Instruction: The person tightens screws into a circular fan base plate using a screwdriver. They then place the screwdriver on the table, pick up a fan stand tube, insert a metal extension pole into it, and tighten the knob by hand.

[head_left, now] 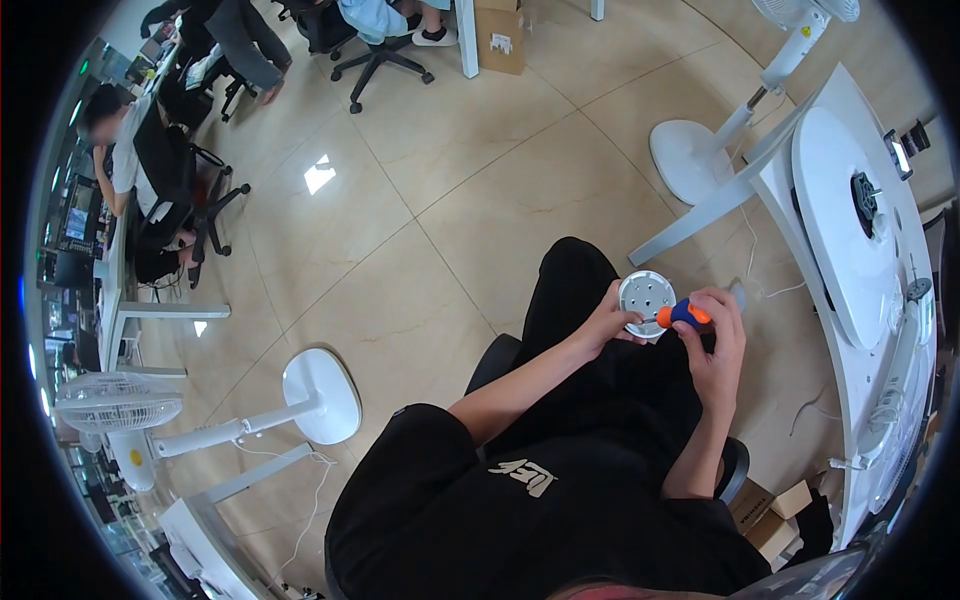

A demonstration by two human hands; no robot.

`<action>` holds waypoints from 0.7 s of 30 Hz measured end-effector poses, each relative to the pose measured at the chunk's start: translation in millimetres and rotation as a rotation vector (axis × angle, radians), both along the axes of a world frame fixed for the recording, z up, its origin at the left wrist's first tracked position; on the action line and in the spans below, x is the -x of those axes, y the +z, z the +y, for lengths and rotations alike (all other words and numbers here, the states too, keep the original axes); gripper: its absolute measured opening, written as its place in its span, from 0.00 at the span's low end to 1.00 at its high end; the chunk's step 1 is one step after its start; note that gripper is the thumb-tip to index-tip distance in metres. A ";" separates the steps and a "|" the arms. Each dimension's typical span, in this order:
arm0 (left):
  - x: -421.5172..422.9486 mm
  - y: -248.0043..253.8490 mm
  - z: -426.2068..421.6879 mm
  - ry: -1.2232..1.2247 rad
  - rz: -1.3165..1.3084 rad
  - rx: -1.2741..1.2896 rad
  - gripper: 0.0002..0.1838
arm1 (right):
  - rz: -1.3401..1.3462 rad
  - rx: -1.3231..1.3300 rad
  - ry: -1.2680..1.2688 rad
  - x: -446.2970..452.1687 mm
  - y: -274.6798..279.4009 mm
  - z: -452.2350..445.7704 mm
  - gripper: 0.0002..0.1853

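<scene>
Above my lap, my left hand (606,324) is closed around the edge of a round white disc (646,292) with several small holes in its face. My right hand (716,345) grips a screwdriver (688,314) by its blue and orange handle. The screwdriver's shaft points left, toward the lower part of the disc and my left thumb. Whether its tip sits in a hole or on a screw is too small to tell.
To my right, a white table (850,420) carries a large white round base (840,230) and a white pole assembly (890,385). White fans stand at the upper right (690,160) and lower left (320,395). Cardboard boxes (770,520) lie below the table. Other people sit at desks farther off.
</scene>
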State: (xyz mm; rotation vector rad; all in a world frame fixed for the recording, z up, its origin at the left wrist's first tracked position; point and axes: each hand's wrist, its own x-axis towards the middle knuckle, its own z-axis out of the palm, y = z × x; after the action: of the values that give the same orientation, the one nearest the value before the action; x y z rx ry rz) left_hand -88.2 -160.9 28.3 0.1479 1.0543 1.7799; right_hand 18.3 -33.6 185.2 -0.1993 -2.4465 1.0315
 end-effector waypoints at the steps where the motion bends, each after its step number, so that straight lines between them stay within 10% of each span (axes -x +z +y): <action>1: 0.1 0.3 0.3 -0.009 -0.002 -0.012 0.39 | 0.011 -0.003 -0.002 0.4 1.8 -1.9 0.20; 21: -5.0 3.2 13.0 -0.059 0.006 0.009 0.40 | 0.052 0.146 -0.114 -9.4 5.8 7.2 0.18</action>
State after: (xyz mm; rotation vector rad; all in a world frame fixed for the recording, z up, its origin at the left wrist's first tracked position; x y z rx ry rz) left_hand -83.2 -147.9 31.6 0.1776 1.0519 1.7228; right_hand 27.7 -26.4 191.1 -0.3508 -2.2863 1.1508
